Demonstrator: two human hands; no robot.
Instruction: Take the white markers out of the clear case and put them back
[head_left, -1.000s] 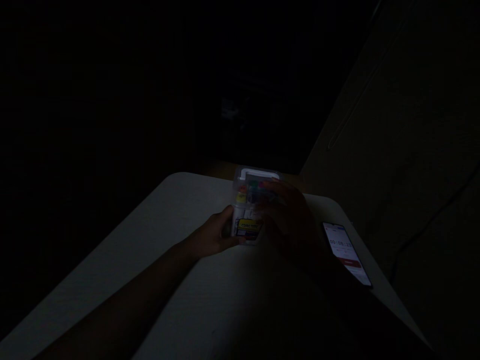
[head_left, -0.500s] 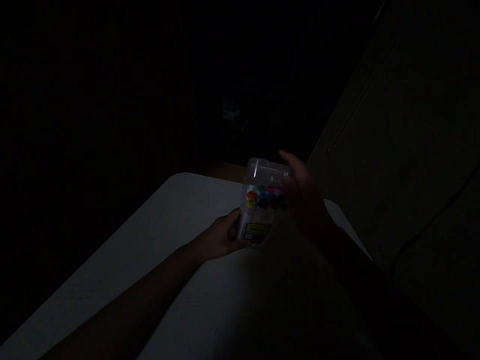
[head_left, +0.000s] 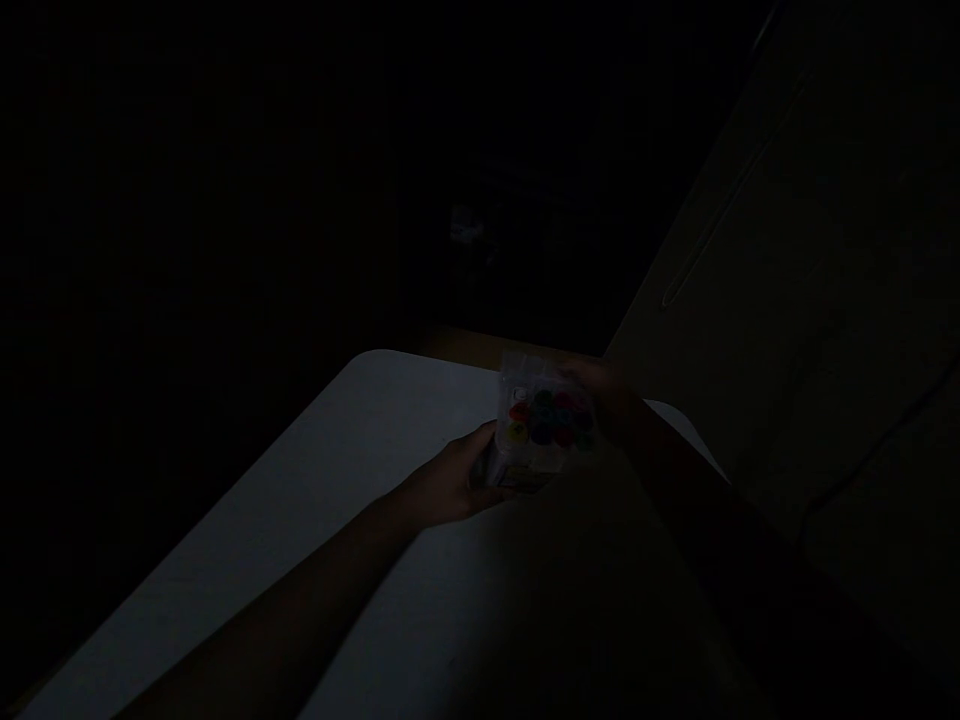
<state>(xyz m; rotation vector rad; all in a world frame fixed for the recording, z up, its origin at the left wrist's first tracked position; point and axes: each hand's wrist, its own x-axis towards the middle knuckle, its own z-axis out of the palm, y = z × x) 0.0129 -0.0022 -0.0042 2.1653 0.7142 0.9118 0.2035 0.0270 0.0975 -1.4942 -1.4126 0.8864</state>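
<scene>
The scene is very dark. My left hand (head_left: 454,485) grips the lower side of a clear plastic marker box (head_left: 541,425) that stands on a white table (head_left: 360,470). Coloured marker caps show at the box's open top. My right hand (head_left: 611,395) is at the box's upper right side, by its raised clear lid; its fingers are lost in the dark.
The table's far edge and rounded corner lie just beyond the box. A pale wall or panel (head_left: 810,260) rises to the right. Everything to the left and behind is black.
The lid of the box has been swung up and back, showing the caps. My right hand went from the front of the box to its upper right. The phone seen earlier is now hidden.
</scene>
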